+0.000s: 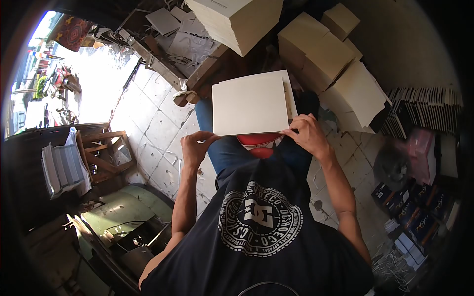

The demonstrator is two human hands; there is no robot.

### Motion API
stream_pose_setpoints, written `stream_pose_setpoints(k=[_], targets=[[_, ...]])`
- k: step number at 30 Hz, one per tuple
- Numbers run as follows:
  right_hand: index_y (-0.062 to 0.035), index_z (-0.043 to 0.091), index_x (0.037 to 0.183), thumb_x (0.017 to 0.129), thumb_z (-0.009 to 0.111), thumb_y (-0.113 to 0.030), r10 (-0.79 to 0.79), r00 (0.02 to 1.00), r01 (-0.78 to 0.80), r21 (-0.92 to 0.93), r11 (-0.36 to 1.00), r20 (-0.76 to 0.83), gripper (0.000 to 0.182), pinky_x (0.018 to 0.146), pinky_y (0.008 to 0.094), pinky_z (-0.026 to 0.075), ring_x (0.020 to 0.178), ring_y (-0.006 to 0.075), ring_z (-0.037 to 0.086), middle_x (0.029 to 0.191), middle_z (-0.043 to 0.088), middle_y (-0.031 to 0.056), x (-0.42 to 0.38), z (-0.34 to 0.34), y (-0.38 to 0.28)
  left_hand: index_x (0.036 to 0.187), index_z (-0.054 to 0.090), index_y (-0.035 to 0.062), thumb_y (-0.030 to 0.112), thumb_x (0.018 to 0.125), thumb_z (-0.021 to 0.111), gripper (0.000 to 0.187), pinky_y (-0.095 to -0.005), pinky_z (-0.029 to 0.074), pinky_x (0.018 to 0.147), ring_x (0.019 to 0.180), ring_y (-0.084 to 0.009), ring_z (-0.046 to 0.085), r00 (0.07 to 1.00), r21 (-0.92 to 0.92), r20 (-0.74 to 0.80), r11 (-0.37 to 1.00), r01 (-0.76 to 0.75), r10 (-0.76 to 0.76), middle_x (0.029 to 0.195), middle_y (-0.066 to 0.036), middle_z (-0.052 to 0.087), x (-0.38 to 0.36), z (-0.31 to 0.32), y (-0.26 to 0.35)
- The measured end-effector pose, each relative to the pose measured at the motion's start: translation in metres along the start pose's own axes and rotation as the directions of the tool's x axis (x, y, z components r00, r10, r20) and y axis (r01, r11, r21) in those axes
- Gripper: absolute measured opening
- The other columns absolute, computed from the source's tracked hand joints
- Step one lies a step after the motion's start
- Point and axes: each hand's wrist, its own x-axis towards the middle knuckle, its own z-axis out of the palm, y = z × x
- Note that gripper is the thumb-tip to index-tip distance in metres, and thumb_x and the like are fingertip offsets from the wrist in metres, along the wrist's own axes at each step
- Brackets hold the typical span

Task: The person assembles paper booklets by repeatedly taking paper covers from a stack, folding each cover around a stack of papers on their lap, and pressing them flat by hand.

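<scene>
A pale cream board [250,106] lies across my lap, with another sheet showing under its top and right edges. My left hand [196,147] pinches the board's near left corner between thumb and fingers. At the near right corner, my right hand [307,134] has its thumb and fingers closed on the board's edge. Part of a red seat [259,139] shows between my legs, just below the board.
Tall stacks of cream boards [316,52] stand ahead and to the right. A wooden crate [207,66] with paper scraps is ahead left. Dark-edged boards [424,106] line the right side. A green machine [121,212] stands at the lower left, on the tiled floor [160,116].
</scene>
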Motion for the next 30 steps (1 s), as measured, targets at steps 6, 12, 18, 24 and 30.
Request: stream_pose_setpoints(k=[6, 12, 18, 24, 30], targets=[[-0.0055, 0.073, 0.077, 0.081, 0.078, -0.031, 0.017, 1.0, -0.017, -0.006, 1.0, 0.0, 0.026, 0.086, 0.0428, 0.046, 0.091, 0.0282, 0.066, 0.084, 0.068, 0.0093, -0.001, 0.0, -0.001, 0.083, 0.078, 0.0025, 0.017, 0.076, 0.085, 0.017, -0.0282, 0.054, 0.064, 0.063, -0.0141, 0.069, 0.999, 0.022, 0.032, 1.0, 0.02, -0.021, 0.074, -0.008, 0.075, 0.003, -0.003, 0.002], [-0.005, 0.07, 0.075, 0.08, 0.078, -0.035, 0.036, 0.999, -0.036, -0.008, 0.999, 0.029, 0.031, 0.083, 0.0433, 0.045, 0.089, 0.0289, 0.065, 0.081, 0.067, 0.0107, 0.0, 0.002, -0.001, 0.083, 0.076, 0.001, 0.016, 0.078, 0.085, 0.018, -0.0272, 0.051, 0.061, 0.062, -0.0123, 0.065, 0.996, -0.053, 0.084, 0.998, 0.026, -0.021, 0.073, -0.008, 0.074, 0.006, -0.003, -0.008], [-0.0043, 0.068, 0.082, 0.08, 0.076, -0.043, 0.049, 0.997, -0.063, -0.324, 0.944, -0.053, 0.039, 0.079, 0.0386, 0.042, 0.091, 0.0234, 0.063, 0.087, 0.067, 0.0076, -0.004, -0.021, -0.063, 0.083, 0.067, -0.0045, 0.05, 0.096, 0.062, 0.056, -0.0261, 0.049, 0.057, 0.059, -0.0142, 0.063, 0.881, -0.443, 0.152, 0.766, 0.466, -0.448, 0.068, -0.009, 0.066, -0.007, 0.012, -0.03], [0.005, 0.033, 0.149, 0.084, 0.07, -0.049, -0.225, 0.957, 0.273, -0.32, 0.907, 0.181, 0.092, 0.118, 0.0478, 0.022, 0.146, 0.0285, 0.031, 0.156, 0.035, 0.0183, 0.017, 0.083, -0.129, 0.078, 0.067, 0.0003, 0.047, 0.099, 0.057, 0.052, -0.0234, 0.042, 0.051, 0.054, -0.0097, 0.057, 0.906, -0.538, 0.234, 0.729, 0.422, -0.352, 0.063, -0.004, 0.061, -0.013, 0.042, -0.02], [-0.0044, 0.033, 0.153, 0.083, 0.072, -0.044, -0.103, 0.982, 0.146, -0.286, 0.947, 0.16, 0.089, 0.119, 0.0576, 0.013, 0.149, 0.022, 0.026, 0.16, 0.032, 0.0096, -0.017, 0.07, -0.083, 0.08, 0.067, 0.0023, 0.039, 0.1, 0.06, 0.043, -0.0202, 0.038, 0.049, 0.051, -0.0066, 0.054, 0.892, -0.647, 0.244, 0.621, 0.442, -0.381, 0.06, 0.0, 0.059, -0.013, 0.048, -0.019]])
